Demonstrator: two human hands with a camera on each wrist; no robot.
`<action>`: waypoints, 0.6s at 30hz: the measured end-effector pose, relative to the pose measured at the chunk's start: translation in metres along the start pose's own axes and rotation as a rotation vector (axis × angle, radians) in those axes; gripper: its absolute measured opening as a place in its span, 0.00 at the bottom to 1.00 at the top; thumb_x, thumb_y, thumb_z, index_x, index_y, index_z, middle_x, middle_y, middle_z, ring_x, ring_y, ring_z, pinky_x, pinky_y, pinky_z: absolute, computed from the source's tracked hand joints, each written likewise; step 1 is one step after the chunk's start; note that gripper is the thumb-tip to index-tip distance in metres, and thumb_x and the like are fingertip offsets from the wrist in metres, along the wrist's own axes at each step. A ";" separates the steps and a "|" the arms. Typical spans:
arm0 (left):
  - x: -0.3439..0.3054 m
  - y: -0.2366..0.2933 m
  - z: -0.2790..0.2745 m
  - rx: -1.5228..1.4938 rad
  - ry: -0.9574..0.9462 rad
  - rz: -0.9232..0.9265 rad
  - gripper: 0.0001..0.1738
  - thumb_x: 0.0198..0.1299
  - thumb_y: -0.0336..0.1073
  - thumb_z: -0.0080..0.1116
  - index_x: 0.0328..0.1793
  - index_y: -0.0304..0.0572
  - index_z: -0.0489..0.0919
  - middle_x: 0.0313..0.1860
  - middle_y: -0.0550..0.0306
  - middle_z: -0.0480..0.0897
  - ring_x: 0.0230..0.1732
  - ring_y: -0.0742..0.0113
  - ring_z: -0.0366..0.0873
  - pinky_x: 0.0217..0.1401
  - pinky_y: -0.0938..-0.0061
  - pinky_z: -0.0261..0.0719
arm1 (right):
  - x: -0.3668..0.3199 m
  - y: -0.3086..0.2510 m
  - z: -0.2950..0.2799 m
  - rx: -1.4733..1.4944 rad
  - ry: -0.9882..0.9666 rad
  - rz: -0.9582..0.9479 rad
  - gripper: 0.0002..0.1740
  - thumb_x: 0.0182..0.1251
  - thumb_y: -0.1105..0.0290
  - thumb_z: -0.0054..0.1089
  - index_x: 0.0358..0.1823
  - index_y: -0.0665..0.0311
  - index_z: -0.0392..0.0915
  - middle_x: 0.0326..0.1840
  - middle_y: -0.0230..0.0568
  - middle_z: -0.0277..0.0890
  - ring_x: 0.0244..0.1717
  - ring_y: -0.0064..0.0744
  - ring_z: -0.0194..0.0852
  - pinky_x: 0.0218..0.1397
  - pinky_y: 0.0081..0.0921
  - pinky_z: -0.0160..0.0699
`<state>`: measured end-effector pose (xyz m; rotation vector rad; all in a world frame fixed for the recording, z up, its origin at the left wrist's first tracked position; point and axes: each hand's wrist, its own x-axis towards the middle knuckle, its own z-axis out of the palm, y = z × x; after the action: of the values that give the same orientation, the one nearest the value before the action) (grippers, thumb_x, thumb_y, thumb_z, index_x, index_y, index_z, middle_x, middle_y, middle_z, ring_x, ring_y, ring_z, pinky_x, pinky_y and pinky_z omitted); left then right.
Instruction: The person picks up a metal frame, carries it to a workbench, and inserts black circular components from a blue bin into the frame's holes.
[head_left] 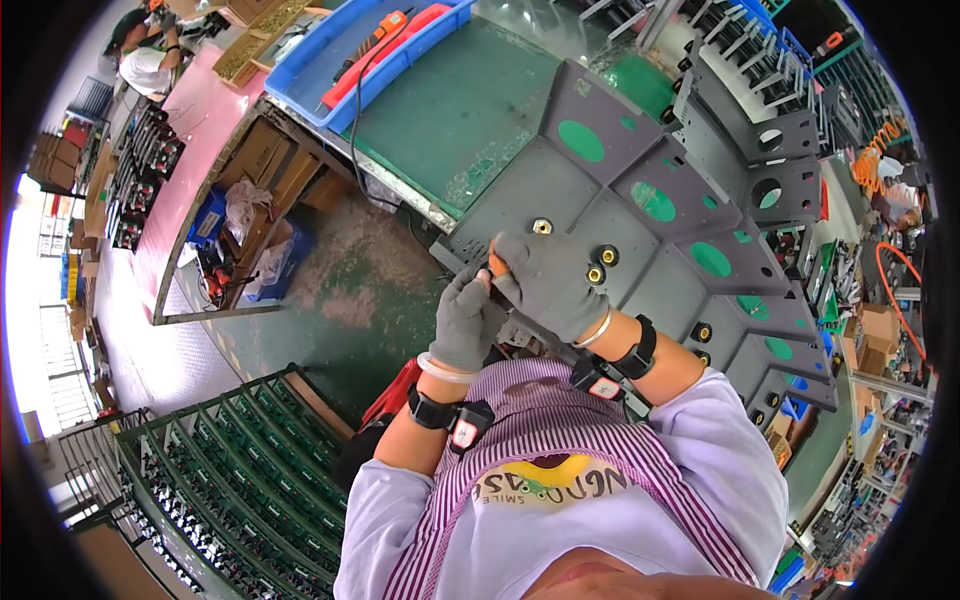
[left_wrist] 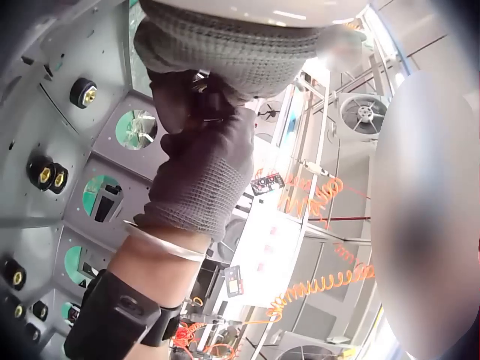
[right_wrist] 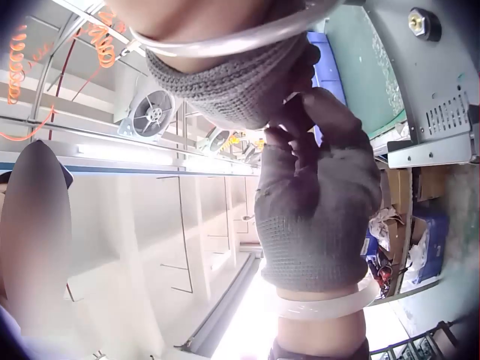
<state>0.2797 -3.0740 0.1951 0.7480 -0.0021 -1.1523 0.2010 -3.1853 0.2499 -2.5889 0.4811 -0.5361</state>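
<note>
Both hands wear grey knitted gloves and meet fingertip to fingertip in front of the apron, over the near edge of a grey sheet-metal panel (head_left: 540, 180). The left hand (head_left: 465, 318) and the right hand (head_left: 555, 285) pinch a small dark part (left_wrist: 213, 103) between them. A shiny bit shows beside it in the left wrist view; fingers cover most of it, and I cannot tell its kind. Just beyond the right hand, black round fittings with brass centres (head_left: 608, 254) sit on the metal, and another such fitting (head_left: 541, 226) lies farther left.
More grey panels with oval cut-outs (head_left: 655, 202) run in a row to the right. Behind is a green-topped table (head_left: 450, 100) with a blue tray (head_left: 300, 85) holding an orange-handled tool. A rack of green strips (head_left: 240, 470) stands at lower left. Another person (head_left: 148, 65) works far left.
</note>
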 end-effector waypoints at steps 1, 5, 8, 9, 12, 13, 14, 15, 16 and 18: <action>-0.002 0.002 0.000 -0.085 -0.055 -0.029 0.15 0.61 0.35 0.46 0.50 0.31 0.72 0.41 0.53 0.77 0.39 0.66 0.76 0.43 0.73 0.76 | 0.000 -0.001 -0.001 -0.050 -0.013 -0.057 0.14 0.52 0.61 0.57 0.35 0.59 0.67 0.24 0.41 0.73 0.27 0.42 0.74 0.29 0.35 0.72; -0.008 0.013 0.002 -0.090 -0.163 -0.051 0.19 0.62 0.38 0.46 0.53 0.31 0.70 0.46 0.51 0.77 0.42 0.63 0.76 0.48 0.67 0.75 | -0.004 0.042 0.022 0.242 0.154 -0.106 0.15 0.50 0.64 0.59 0.39 0.58 0.70 0.27 0.45 0.72 0.32 0.41 0.74 0.36 0.33 0.73; -0.005 0.018 -0.010 -0.098 -0.198 -0.017 0.19 0.62 0.37 0.45 0.54 0.31 0.70 0.46 0.51 0.77 0.42 0.63 0.76 0.48 0.66 0.75 | -0.013 0.087 0.028 0.589 -0.037 0.513 0.17 0.50 0.65 0.58 0.44 0.56 0.74 0.34 0.43 0.73 0.36 0.42 0.73 0.40 0.34 0.72; -0.002 0.012 -0.017 -0.101 -0.210 -0.003 0.18 0.62 0.36 0.44 0.54 0.31 0.70 0.46 0.52 0.77 0.42 0.63 0.76 0.49 0.66 0.75 | -0.011 0.091 0.024 0.685 -0.121 0.727 0.17 0.51 0.66 0.58 0.45 0.55 0.75 0.36 0.42 0.73 0.37 0.43 0.73 0.41 0.35 0.72; 0.003 0.003 -0.007 -0.089 -0.139 -0.021 0.17 0.63 0.35 0.43 0.54 0.32 0.70 0.47 0.53 0.77 0.43 0.63 0.76 0.48 0.67 0.75 | -0.011 0.048 0.020 0.557 -0.056 0.140 0.16 0.51 0.66 0.58 0.44 0.58 0.77 0.38 0.43 0.74 0.38 0.43 0.74 0.41 0.33 0.73; 0.001 0.006 -0.001 0.290 -0.161 0.108 0.17 0.63 0.35 0.42 0.53 0.32 0.70 0.47 0.53 0.77 0.43 0.63 0.76 0.48 0.67 0.75 | -0.010 0.041 0.018 0.492 -0.047 0.116 0.17 0.52 0.66 0.57 0.45 0.59 0.76 0.39 0.43 0.74 0.39 0.43 0.74 0.41 0.34 0.73; -0.001 0.009 0.005 0.666 -0.139 0.245 0.16 0.63 0.35 0.41 0.52 0.32 0.70 0.47 0.52 0.77 0.44 0.64 0.76 0.48 0.67 0.75 | -0.009 0.036 0.017 0.428 -0.040 0.092 0.17 0.52 0.66 0.57 0.45 0.60 0.75 0.40 0.44 0.73 0.39 0.43 0.74 0.42 0.34 0.73; 0.002 0.005 -0.001 0.297 -0.145 0.105 0.16 0.64 0.35 0.41 0.52 0.32 0.70 0.47 0.52 0.77 0.44 0.64 0.76 0.48 0.68 0.75 | -0.009 0.033 0.017 0.365 -0.036 0.069 0.18 0.52 0.67 0.56 0.46 0.61 0.74 0.41 0.44 0.73 0.40 0.43 0.74 0.42 0.34 0.73; 0.004 0.002 -0.007 -0.071 -0.146 -0.032 0.16 0.64 0.36 0.42 0.52 0.32 0.70 0.47 0.52 0.77 0.45 0.64 0.76 0.48 0.68 0.75 | -0.011 0.036 0.020 0.332 0.009 -0.010 0.18 0.52 0.67 0.56 0.47 0.61 0.73 0.42 0.45 0.73 0.41 0.44 0.73 0.43 0.35 0.73; 0.005 -0.003 -0.017 -0.106 -0.155 -0.051 0.17 0.64 0.37 0.42 0.52 0.32 0.71 0.48 0.52 0.77 0.45 0.64 0.76 0.48 0.68 0.74 | -0.019 0.045 0.031 0.270 0.102 -0.163 0.20 0.52 0.67 0.55 0.49 0.62 0.71 0.45 0.46 0.71 0.43 0.45 0.72 0.44 0.37 0.73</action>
<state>0.2857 -3.0701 0.1784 0.5662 -0.0517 -1.2470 0.1875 -3.2042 0.1968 -2.3611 0.2131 -0.7380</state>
